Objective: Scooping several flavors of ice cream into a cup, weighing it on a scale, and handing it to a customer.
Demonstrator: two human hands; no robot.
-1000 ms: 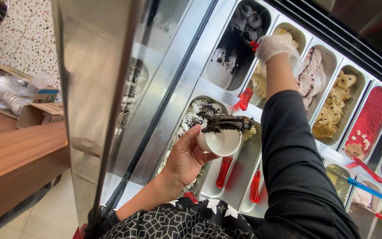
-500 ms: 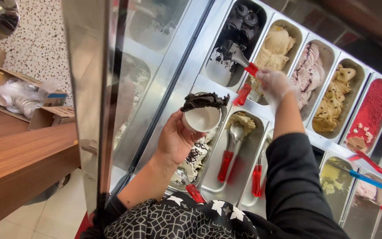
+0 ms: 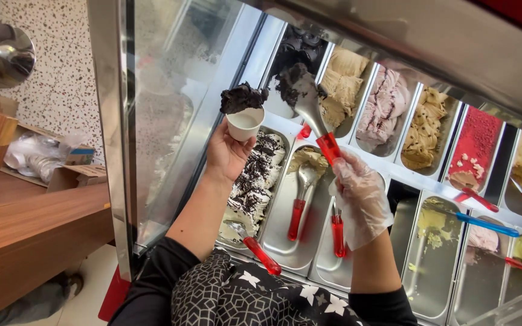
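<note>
The left hand is closed around the lower part of a small white paper cup and holds it upright above the display freezer. A lump of dark chocolate ice cream sits on the rim of the cup. The right hand, covered by a clear plastic glove, is closed around the red handle of a metal spatula. The blade of the spatula carries more dark ice cream and sits just beside the cup, at about the same height. Below both hands lie steel tubs: one with white ice cream and dark cookie crumbs, and one nearly scraped out with a red-handled spade lying in it. Further tubs hold beige, pink and red ice cream. A wooden counter stands at the left, outside the glass.
</note>
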